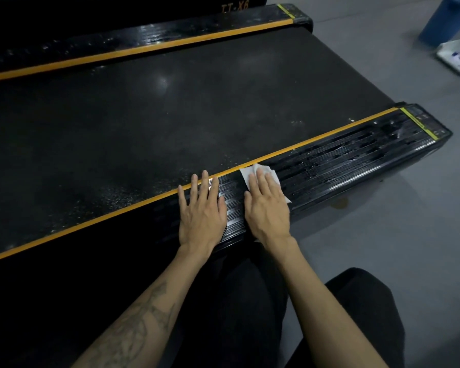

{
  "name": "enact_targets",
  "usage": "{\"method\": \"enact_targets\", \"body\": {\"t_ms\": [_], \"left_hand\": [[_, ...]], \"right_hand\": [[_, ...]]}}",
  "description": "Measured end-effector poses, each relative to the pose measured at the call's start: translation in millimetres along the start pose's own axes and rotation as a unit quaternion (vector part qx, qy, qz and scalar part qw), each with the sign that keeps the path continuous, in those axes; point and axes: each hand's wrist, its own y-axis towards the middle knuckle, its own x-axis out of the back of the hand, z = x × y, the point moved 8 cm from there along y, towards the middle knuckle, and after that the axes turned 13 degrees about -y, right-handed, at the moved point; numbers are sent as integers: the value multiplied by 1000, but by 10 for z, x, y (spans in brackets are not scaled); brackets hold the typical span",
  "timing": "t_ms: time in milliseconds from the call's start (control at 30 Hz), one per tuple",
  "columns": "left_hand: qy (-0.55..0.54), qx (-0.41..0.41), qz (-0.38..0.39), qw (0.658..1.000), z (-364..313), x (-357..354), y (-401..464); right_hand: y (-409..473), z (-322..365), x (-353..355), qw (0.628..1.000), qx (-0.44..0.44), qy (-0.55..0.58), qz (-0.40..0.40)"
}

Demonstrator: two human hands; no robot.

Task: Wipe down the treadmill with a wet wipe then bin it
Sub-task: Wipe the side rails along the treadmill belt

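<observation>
A black treadmill (144, 115) with orange-edged side rails fills the view. My right hand (267, 205) lies flat with straight fingers on a white wet wipe (246, 173), pressing it onto the near ribbed side rail (356, 155). The rail to the right of the wipe glistens wet. My left hand (201, 208) rests flat and empty on the same rail, just left of the wipe, fingertips reaching the orange stripe.
A white pack of wipes (458, 59) lies on the grey floor at the upper right, beside a person's blue trouser leg (446, 19). The far side rail (144, 41) also shines wet. My dark-clad knees are at the bottom.
</observation>
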Motion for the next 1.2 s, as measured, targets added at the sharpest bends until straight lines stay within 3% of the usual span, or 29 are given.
{"method": "enact_targets", "body": {"t_ms": [100, 233, 400, 600, 767, 967, 1133, 1200], "left_hand": [[1, 0, 4, 1000, 2, -8, 17], [7, -7, 15, 1000, -3, -21, 26], [14, -10, 29, 999, -9, -26, 32], [24, -27, 22, 999, -44, -12, 15], [22, -39, 23, 999, -56, -36, -3], [7, -66, 19, 998, -104, -48, -6], [-3, -79, 16, 997, -117, -54, -7], [-4, -75, 14, 997, -115, -55, 2]], "right_hand": [[-174, 126, -27, 1000, -5, -24, 5], [29, 100, -53, 998, 61, -12, 13], [-98, -107, 46, 1000, -6, 2, -11], [-66, 34, 18, 999, 48, 19, 2], [-218, -60, 30, 999, -27, 16, -22], [-99, -5, -26, 998, 60, -1, 0], [-274, -146, 25, 1000, -22, 2, -18], [-358, -23, 17, 1000, -10, 4, -25]]}}
